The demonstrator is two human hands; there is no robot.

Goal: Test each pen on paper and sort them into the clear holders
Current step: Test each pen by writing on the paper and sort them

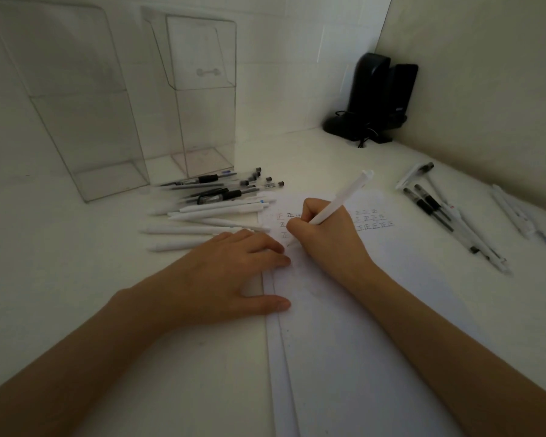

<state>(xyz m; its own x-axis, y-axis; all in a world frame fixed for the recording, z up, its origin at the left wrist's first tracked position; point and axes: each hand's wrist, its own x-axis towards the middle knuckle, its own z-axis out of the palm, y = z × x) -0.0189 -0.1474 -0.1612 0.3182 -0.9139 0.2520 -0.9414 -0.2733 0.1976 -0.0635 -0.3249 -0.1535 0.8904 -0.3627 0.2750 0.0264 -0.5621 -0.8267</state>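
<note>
At frame center, the right hand (325, 234) grips a white pen (338, 201), tip on the paper (344, 310), barrel slanting up-right. The left hand (230, 272) lies flat, fingers straight, pinning the sheet's edge. The two clear holders (108, 121), upper left beyond the untested pens (212, 200), look empty and sit nearer the left hand.

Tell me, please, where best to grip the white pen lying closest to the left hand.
Pinch the white pen at mid-barrel from above: it lies flat and crosswise, with bare table along both sides; the left hand hides its right end.
</note>
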